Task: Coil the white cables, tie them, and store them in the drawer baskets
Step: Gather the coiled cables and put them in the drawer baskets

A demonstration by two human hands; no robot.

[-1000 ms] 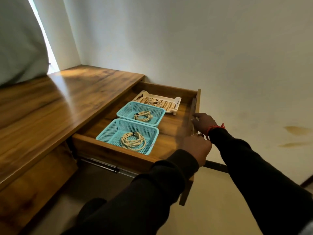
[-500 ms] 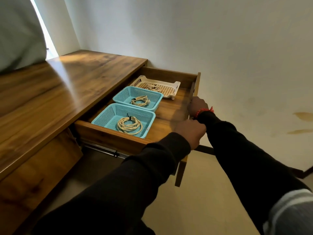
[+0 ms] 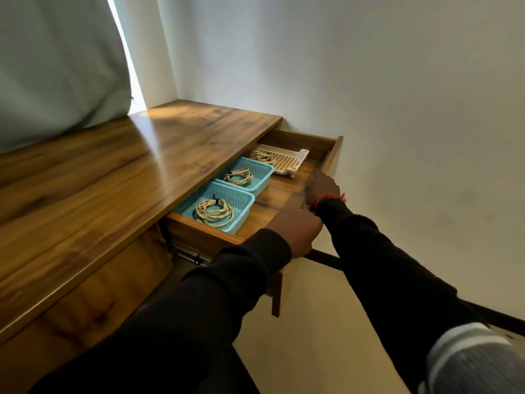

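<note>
A long wooden desk with a glossy brown top runs along the pale wall; a grey curtain hangs over its far left end; from under the desk's right edge a wooden drawer stands partly pulled out. Inside it three baskets sit in a row: the nearest turquoise mesh plastic basket holds a coiled white cable bound with a dark tie; just behind it a second turquoise basket holds another tied coil; farthest, a cream perforated tray-basket holds a third coil. The left hand, in a black sleeve, curls its fingers round the drawer's front panel; the right hand, a red thread bracelet at the wrist, grips the same panel farther along.
</note>
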